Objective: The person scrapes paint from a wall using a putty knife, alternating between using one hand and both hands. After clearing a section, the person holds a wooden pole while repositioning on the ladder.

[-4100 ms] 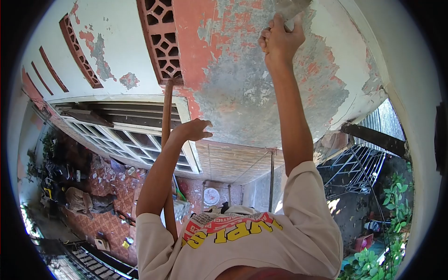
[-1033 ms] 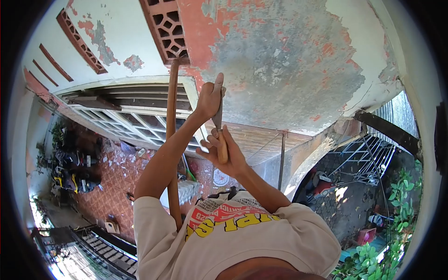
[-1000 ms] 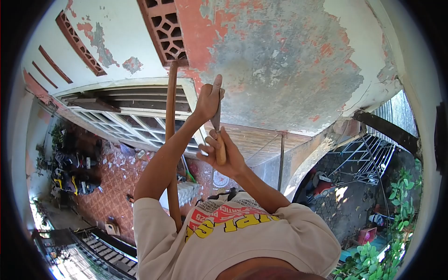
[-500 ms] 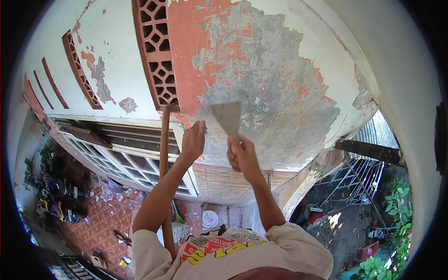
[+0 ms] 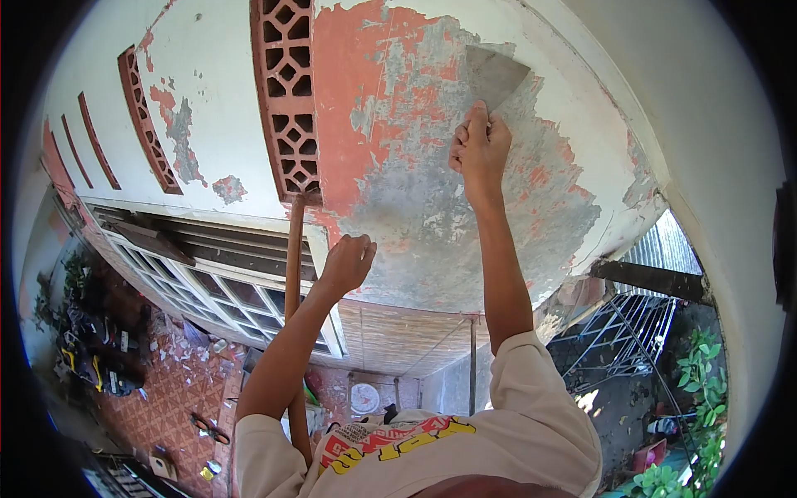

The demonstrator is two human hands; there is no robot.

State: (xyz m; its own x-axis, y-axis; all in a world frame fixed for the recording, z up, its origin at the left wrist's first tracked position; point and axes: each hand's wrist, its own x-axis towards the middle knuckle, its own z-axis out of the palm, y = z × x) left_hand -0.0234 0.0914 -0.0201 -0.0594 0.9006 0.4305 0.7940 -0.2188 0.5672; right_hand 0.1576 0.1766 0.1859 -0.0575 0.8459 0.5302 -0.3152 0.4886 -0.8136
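Observation:
A wide-bladed putty knife [image 5: 496, 76] is gripped in my right hand [image 5: 480, 153], its blade angled against the upper part of the scraped wall patch [image 5: 432, 207]. Grey cement and leftover red paint show on that patch, with ragged pale paint around it. My left hand [image 5: 349, 264] is lower down, near the patch's bottom left corner, fingers curled in and no object visible in them. Beside the left forearm runs a brown wooden pole [image 5: 294, 274], reaching up to the bottom of the patterned vent block [image 5: 290, 100].
A louvred window [image 5: 224, 286] lies left below the vent. Far below, paint flakes litter the tiled floor [image 5: 178, 398], with a white bucket [image 5: 365, 398] near the wall. A dark beam [image 5: 652, 280], metal rods [image 5: 623, 340] and leafy plants [image 5: 706, 382] are at right.
My right hand has moved up and to the right with the putty knife, and the arm is stretched further. My left hand has dropped slightly and its fingers have curled in.

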